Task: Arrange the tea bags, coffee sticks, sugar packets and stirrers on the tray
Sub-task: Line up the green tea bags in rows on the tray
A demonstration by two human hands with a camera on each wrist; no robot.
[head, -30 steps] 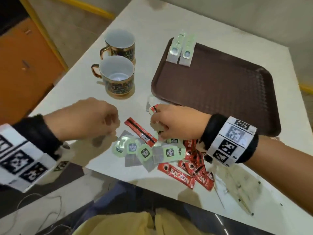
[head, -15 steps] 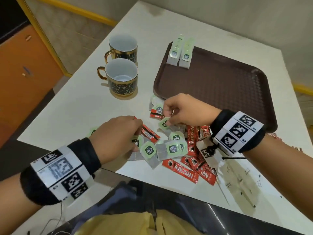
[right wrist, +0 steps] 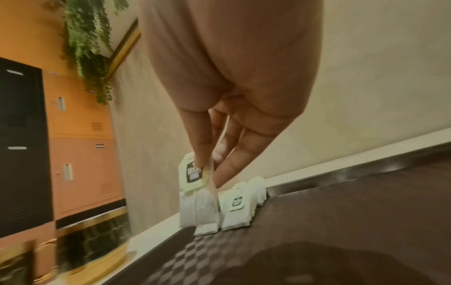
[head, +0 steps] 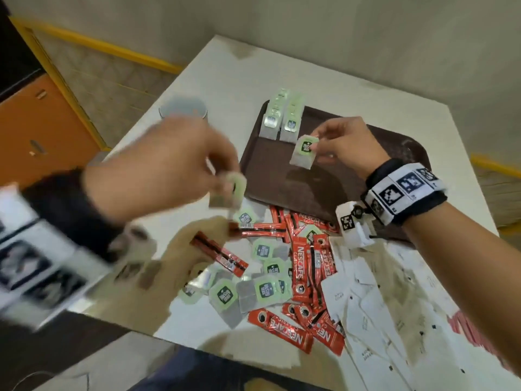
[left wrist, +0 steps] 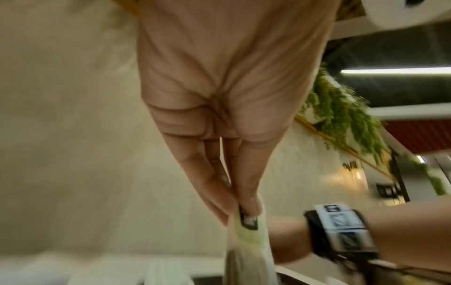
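My right hand pinches a tea bag by its green tag, between my thumb and fingers. That tea bag hangs in the air over the far left part of the brown tray, just beside two neat rows of tea bags that lie at the tray's far left corner. My left hand is blurry, but it pinches a second tea bag by the top, thumb against fingers, and holds it up above the tabletop, near the tray's left edge. Below my hands, close to me, a messy pile sits on the tabletop in front of the tray. It has more loose tea bags with green tags, red coffee sticks lying across each other, and white sugar packets on the right side. Some thin red things show at the far right edge, but I cannot tell what they are. A cup stands on the tabletop to the left of the tray, partly hidden behind my left hand.
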